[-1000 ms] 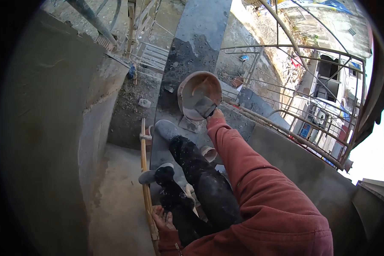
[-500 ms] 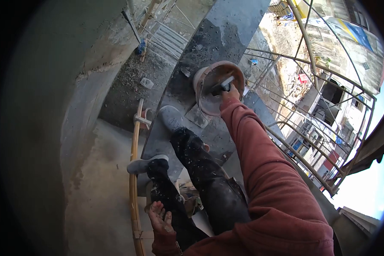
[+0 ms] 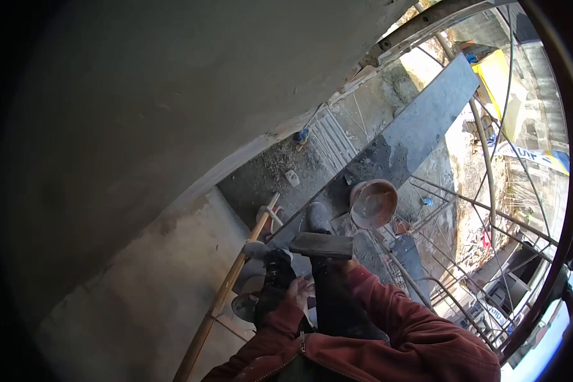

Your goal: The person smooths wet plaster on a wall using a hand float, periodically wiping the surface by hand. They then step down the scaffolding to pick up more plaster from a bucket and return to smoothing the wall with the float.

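Observation:
A flat, dark grey rectangular plastering float is raised in front of my body, its face partly edge-on to me. My right hand grips it from beneath, at its right end; most of the fingers are hidden behind it. My left hand is just below and left of the float, near my leg, with fingers apart and nothing in it. Beyond the float, a brown round bucket stands on the plank, apart from both hands.
A smooth grey wall fills the left. My shoes rest high on the narrow scaffold plank. Metal scaffold rails run along the right, above ground strewn with debris. A bamboo pole crosses at lower left.
My right hand has drawn back from the bucket toward my body, lifting the float out. My left hand has come closer to it. The view has swung toward the wall.

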The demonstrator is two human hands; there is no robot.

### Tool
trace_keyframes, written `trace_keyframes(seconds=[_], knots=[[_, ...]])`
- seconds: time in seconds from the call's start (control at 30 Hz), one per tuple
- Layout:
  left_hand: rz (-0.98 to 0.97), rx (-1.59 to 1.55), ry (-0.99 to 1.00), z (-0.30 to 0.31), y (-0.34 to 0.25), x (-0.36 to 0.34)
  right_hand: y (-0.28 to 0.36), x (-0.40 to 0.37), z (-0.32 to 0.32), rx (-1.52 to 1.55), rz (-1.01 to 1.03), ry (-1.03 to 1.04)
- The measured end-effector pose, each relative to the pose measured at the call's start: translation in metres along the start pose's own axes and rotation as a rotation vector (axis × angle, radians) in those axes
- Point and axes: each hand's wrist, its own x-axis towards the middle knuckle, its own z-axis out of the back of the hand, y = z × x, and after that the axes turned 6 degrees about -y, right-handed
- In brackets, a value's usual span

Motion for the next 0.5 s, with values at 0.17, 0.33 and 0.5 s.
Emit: trace_keyframes(seconds=[0.17,0.33,0.5], knots=[[-0.106,-0.325,-0.135,0.009,-0.078,-0.027,0.016,-0.078,-0.142,-0.459,0.507,0.42],[-0.322,-0.625,-0.085,0.035,-0.132,-0.073,0.033,-0.093,-0.202,-0.284,-0.189,0.606],[-0.568,-0.837,-0.151,0.118,-0.139,-0.07,0.057,-0.08,-0.227,-1.394,-0.191,0.575]])
